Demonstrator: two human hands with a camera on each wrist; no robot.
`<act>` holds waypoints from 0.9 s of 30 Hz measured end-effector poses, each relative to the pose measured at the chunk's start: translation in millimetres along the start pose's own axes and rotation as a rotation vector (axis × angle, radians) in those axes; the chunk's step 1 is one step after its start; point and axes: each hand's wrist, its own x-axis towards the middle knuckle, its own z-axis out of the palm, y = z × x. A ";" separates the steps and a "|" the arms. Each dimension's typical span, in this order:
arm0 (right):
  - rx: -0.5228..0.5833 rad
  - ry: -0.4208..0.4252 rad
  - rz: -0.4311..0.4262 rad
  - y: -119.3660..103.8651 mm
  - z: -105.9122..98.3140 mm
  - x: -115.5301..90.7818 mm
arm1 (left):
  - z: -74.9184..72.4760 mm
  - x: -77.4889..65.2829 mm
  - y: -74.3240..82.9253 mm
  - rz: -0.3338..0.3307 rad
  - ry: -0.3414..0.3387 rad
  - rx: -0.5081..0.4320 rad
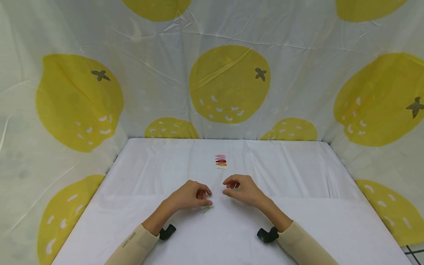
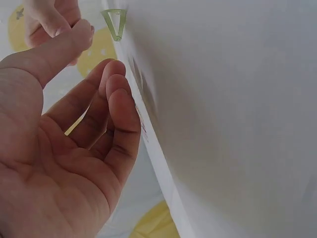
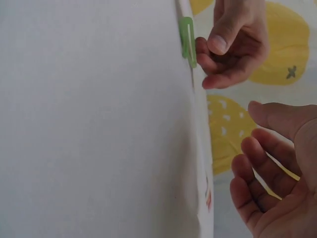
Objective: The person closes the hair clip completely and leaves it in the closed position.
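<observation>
A green snap hair clip point(image 1: 208, 209) shows just below my left thumb in the head view. In the left wrist view the same green clip point(image 2: 115, 25) appears beyond the thumb tip, with a gap between them. My left hand point(image 1: 191, 195) hovers over the white cloth, fingers loosely bent and holding nothing. Facing it from the right is my right hand point(image 1: 244, 189), its thumb and fingers apart with nothing between them. From the right wrist, the green clip point(image 3: 188, 42) overlaps the edge of the cloth beside my left hand's fingertips.
Farther back on the white-covered table point(image 1: 159, 162) lies a short column of hair clips point(image 1: 221, 161) in pink, red, orange and pale cream. A lemon-print curtain point(image 1: 228, 84) encloses the table at the back and sides. Dark wrist cameras point(image 1: 267, 235) sit below both sleeves.
</observation>
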 end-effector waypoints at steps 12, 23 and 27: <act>0.034 -0.143 -0.060 -3.9 21.8 -5.5 | 6.3 -1.9 4.5 -0.022 -0.040 -0.010; 0.032 -0.189 -0.094 -2.5 27.8 -7.5 | 11.6 3.3 9.9 0.025 -0.042 -0.002; 0.027 -0.172 -0.095 -2.3 27.6 -7.4 | 12.5 6.4 10.3 0.019 -0.021 0.000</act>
